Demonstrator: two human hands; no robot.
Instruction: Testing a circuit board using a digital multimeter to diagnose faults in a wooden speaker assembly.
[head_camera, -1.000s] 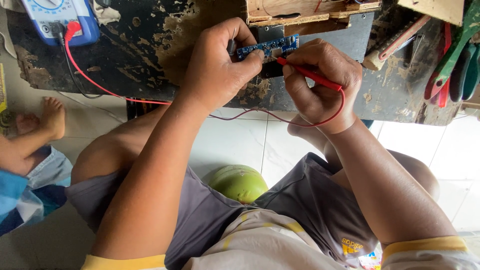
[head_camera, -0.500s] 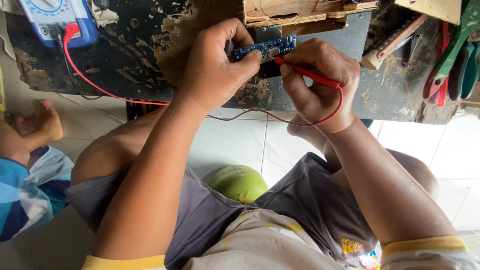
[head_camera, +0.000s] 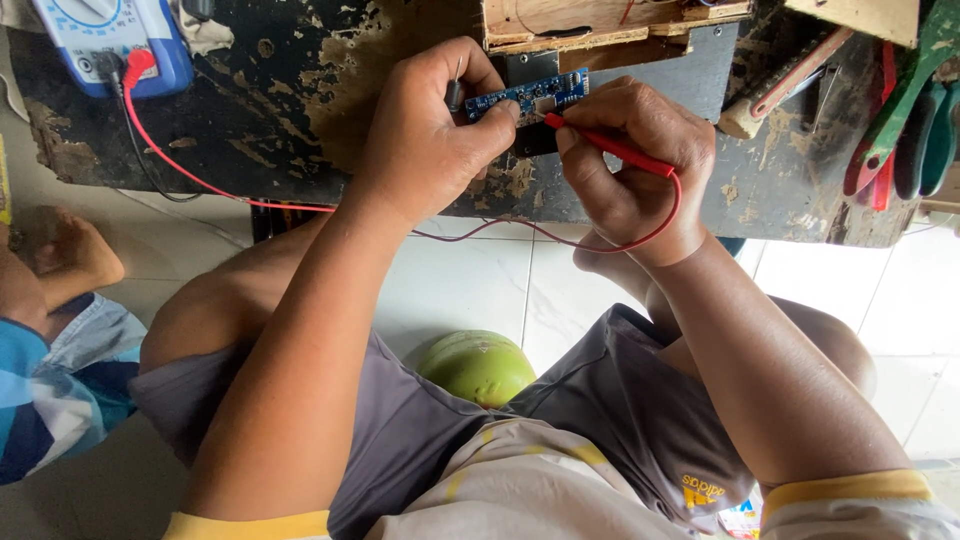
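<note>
At the near edge of the dark, scarred desk (head_camera: 300, 110), the left hand (head_camera: 425, 140) pinches a small blue circuit board (head_camera: 527, 95), a narrow strip dotted with tiny parts, along with a thin dark probe. The right hand (head_camera: 635, 165) is closed around a red probe (head_camera: 610, 150), its tip touching the board. A red lead (head_camera: 230, 195) runs left to a blue multimeter (head_camera: 110, 40). Below, a green coconut (head_camera: 478, 365) sits on the tiled floor (head_camera: 470, 285).

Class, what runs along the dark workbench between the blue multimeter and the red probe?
A thin red wire links multimeter and probe in the head view.
</note>
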